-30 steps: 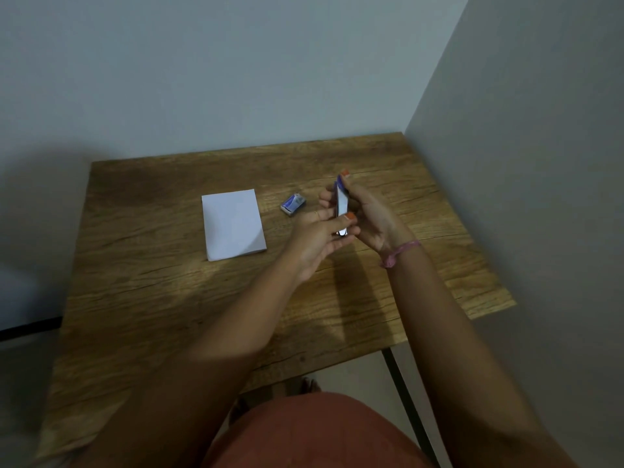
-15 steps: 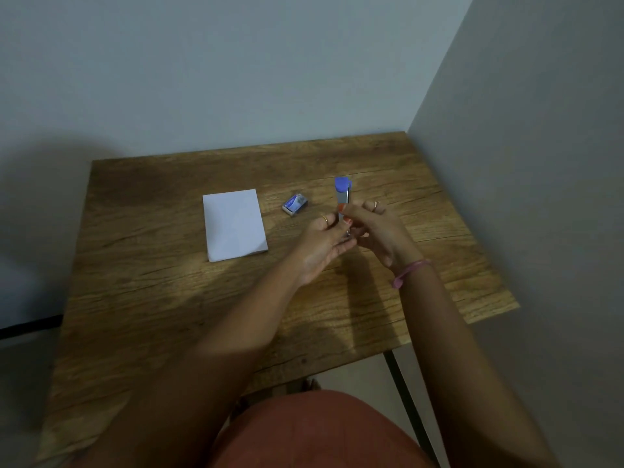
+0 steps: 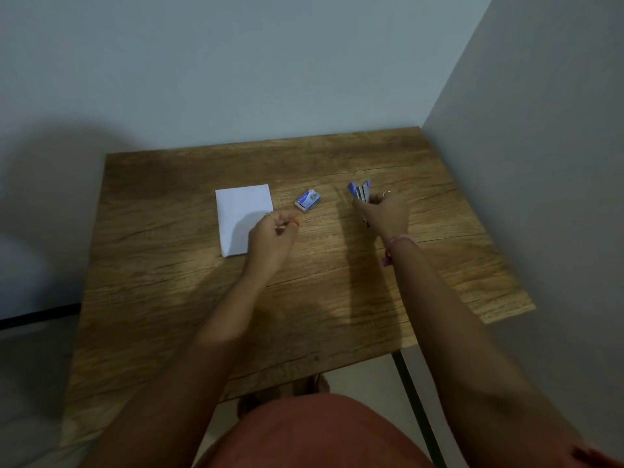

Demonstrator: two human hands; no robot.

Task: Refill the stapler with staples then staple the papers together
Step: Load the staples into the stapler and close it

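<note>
Holding: right hand (image 3: 383,211) grips opened stapler (image 3: 360,190), near table's (image 3: 169,282) right edge. Left hand (image 3: 270,234), fingers curled closed, contents indiscernible, beside staple box (image 3: 307,199) and papers (image 3: 244,214). Risk: one-handed grip tilting stapler, misfeeding staples.

You will find no readable text here. The staple box (image 3: 307,199) on the worktop (image 3: 337,282) carries blue-and-white printing (too small and blurred to make out); the papers (image 3: 241,211) are blank.
</note>
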